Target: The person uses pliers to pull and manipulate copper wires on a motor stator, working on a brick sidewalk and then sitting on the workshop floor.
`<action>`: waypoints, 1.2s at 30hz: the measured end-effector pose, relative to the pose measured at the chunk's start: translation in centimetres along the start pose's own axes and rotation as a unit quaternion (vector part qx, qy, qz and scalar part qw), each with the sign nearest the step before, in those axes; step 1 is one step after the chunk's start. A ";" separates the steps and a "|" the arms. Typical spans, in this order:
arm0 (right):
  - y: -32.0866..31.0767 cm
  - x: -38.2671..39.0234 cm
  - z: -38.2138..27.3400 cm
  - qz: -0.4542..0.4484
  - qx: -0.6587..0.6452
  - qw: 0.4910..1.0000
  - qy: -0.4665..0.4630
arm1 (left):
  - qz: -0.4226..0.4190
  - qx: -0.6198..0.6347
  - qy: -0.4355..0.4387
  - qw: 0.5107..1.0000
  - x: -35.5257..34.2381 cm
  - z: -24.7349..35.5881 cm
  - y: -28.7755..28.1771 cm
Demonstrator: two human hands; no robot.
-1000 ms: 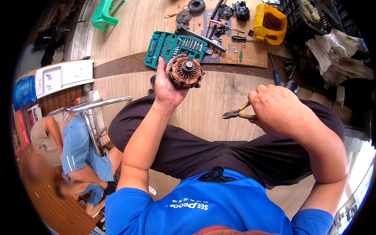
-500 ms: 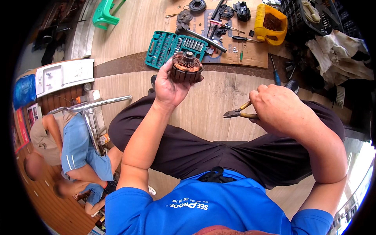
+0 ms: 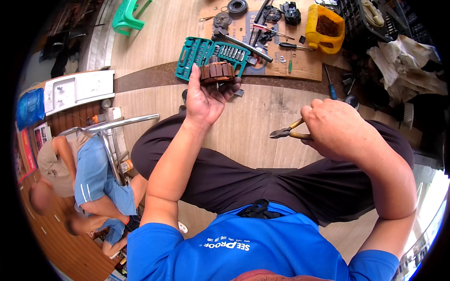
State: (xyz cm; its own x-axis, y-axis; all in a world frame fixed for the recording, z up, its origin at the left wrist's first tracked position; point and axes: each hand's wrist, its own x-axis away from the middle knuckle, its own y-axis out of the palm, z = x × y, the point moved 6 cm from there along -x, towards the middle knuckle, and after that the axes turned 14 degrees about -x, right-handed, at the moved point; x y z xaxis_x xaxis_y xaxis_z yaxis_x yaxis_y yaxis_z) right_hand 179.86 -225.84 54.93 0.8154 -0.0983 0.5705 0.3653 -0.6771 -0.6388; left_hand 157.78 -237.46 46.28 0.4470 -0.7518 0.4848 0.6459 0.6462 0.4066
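Note:
A round motor armature (image 3: 216,72), with dark segments and copper showing at its edge, rests in my left hand (image 3: 205,104). The thumb stands up along its left side and the dark-smudged fingers curl under it. A thin shaft end points down toward the palm. My right hand (image 3: 332,127) is closed around the yellow handles of diagonal cutting pliers (image 3: 280,133), whose jaws point left, apart from the armature. Just behind the armature lies an opened green socket set case (image 3: 188,58), partly hidden by it.
Beyond the case, a cardboard sheet (image 3: 304,68) bears screwdrivers, a metal bar (image 3: 247,48) and dark motor parts. A cut yellow jug (image 3: 326,29) stands right of it, near dirty cloth (image 3: 403,65). Two people sit at the left by a metal-framed chair (image 3: 124,122); a green stool (image 3: 126,18) is farther off.
My left hand has tipped the armature over, so its copper-wound top faces away and its side and lower shaft show. The right hand and pliers are almost still.

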 end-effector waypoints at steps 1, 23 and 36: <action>0.0 0.0 0.0 0.003 -0.002 1.000 -0.001 | 0.001 -0.003 -0.003 1.000 0.0 0.0 -0.1; 0.1 0.1 0.1 0.005 0.005 1.000 0.002 | 0.007 0.036 -0.043 0.998 0.0 -0.3 -1.9; -0.1 0.4 -0.3 0.037 0.003 0.999 -0.027 | 0.029 0.024 -0.043 0.998 0.0 -0.4 -2.4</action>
State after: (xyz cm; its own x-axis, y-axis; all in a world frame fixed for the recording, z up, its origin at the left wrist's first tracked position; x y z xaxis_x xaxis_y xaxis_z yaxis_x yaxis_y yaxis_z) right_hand 179.98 -226.01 55.36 0.8636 -0.1088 0.4923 0.3045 -0.6656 -0.6814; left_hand 156.44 -239.05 45.01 0.4272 -0.6998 0.5726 0.5892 0.6958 0.4108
